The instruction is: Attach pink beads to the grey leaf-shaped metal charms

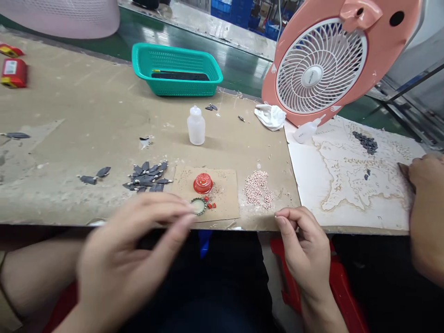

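My left hand (128, 259) hovers at the table's front edge with its fingers stretched toward a small round metal cap (198, 206) on a cardboard square (225, 194); motion blurs the fingertips. My right hand (305, 249) is curled in a loose pinch near the edge, below a heap of tiny pink beads (258, 188); what it holds is too small to make out. A red dome-shaped cap (203, 183) and a few red bits (211, 205) lie on the cardboard. A pile of dark leaf-shaped pieces (147, 178) lies to its left.
A small clear squeeze bottle (196, 126) stands mid-table, a teal basket (176, 69) behind it. A pink fan (326, 60) leans at the right, with a white cloth (270, 115) at its foot. Another person's hand (425, 203) rests on a stained white board (347, 175).
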`<state>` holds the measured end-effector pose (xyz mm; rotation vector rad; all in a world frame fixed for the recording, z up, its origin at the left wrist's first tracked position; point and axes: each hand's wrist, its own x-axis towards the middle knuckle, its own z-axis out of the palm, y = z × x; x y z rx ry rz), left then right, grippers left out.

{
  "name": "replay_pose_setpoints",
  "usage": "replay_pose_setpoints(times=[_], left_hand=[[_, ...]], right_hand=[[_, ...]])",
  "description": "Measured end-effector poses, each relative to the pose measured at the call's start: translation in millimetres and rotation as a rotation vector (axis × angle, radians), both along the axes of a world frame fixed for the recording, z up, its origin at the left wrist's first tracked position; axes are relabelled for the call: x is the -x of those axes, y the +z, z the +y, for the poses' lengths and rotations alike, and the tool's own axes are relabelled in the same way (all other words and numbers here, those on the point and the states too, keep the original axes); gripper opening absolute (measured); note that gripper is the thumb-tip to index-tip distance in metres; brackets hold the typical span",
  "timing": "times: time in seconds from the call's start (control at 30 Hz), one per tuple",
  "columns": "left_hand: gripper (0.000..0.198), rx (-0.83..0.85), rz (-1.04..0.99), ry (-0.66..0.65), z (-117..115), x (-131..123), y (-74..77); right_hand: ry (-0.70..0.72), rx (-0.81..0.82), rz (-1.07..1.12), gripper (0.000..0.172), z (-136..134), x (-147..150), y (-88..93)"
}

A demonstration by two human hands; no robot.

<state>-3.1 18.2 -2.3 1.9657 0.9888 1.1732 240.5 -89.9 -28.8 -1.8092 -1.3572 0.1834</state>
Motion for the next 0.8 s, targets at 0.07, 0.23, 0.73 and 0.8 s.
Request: replay_pose_setpoints(times=[0.07,0.23,0.73,0.8], left_hand=[[0.017,0.153,0.004,-0.186,-12.9,-20.7,7.9],[0.014,0.740,-0.052,-0.447,-23.0,-42.5,14.2],[0.010,0.090,-0.078,-0.279,-23.1,-31.6,-5.3],[0.012,-0.019,-0.037,-0.254,-23.0,-28.2,-8.9]], right_hand=[[0.063,-0.029,0.139,0.008,-2.5,12.3,8.9],[0.239,-0.187,0.001,0.012,-1.2,34.4,23.2],[0.257,0.023,0.323,0.006,11.2,54.0,19.8],[0.252,0.057,0.358,0.005,12.3,56.1,18.1]])
